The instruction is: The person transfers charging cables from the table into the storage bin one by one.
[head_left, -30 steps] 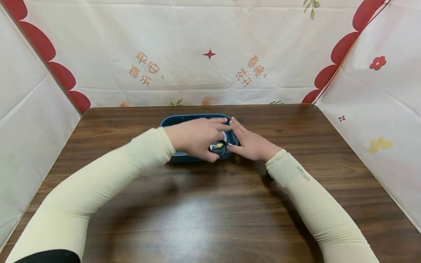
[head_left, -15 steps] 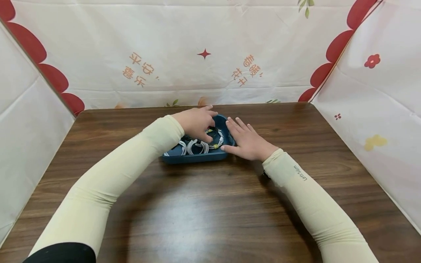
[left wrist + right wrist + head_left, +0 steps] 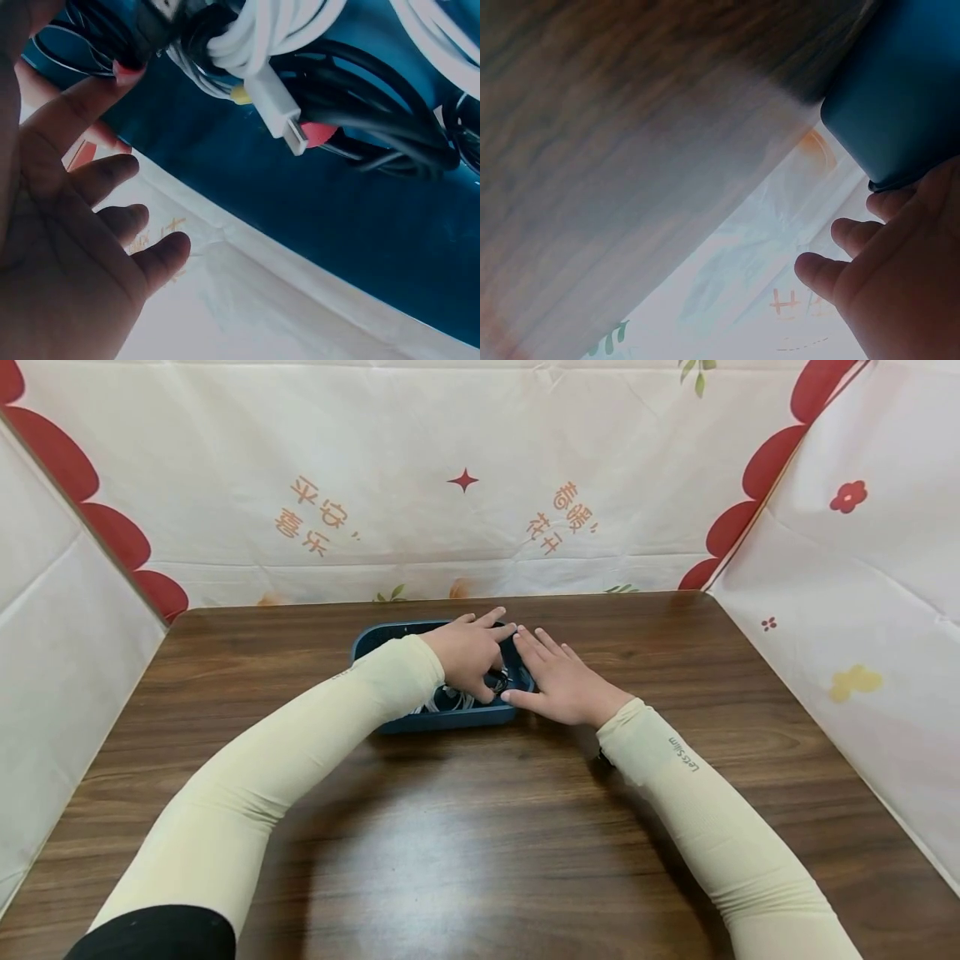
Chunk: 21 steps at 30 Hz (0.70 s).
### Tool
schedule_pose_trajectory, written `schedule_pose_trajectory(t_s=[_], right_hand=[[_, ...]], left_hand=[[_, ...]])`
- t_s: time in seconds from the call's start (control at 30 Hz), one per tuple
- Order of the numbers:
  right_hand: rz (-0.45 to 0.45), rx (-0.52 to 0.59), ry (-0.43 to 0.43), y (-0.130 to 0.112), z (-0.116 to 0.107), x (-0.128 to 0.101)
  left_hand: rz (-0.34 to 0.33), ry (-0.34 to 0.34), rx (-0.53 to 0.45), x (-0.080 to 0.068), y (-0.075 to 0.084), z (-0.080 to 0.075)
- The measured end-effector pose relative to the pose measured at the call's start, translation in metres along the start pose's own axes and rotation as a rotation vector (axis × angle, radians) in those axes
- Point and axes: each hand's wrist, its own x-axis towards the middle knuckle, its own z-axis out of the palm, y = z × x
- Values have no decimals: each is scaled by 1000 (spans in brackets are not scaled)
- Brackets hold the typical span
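My left hand (image 3: 467, 656) reaches into the right end of a dark blue tray (image 3: 450, 720). Its thumb and index finger pinch a thin coiled black cable (image 3: 105, 30), while the other fingers spread apart. Beside it in the left wrist view lie a coiled white cable (image 3: 277, 34) with a white plug (image 3: 274, 105) and a thicker black cable (image 3: 405, 124). With its fingers straight, my right hand (image 3: 566, 689) rests against the tray's right end. In the right wrist view those fingertips lie right at the tray's rim. The left forearm hides much of the tray.
The tray stands near the far edge of a brown wooden table (image 3: 420, 852). White printed cloth (image 3: 375, 443) hangs behind the table and at both sides. Another white cable coil (image 3: 442, 45) lies farther along inside the tray.
Over the last second my left hand moves away to the left, then back right, down to the black cable at the tray's right end. The right hand spreads its fingers slightly and stays at the tray.
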Motion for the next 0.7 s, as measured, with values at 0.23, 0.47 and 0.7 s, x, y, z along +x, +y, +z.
schedule_pose_trajectory(t_s=[0.23, 0.47, 0.7], right_hand=[[-20, 9, 5, -1, 1, 6], [-42, 27, 5, -3, 3, 10], [-43, 29, 1, 1, 1, 9]], left_hand=[[-5, 9, 9, -4, -1, 6], [-58, 11, -60, -23, -6, 0], [-122, 168, -83, -72, 9, -25]])
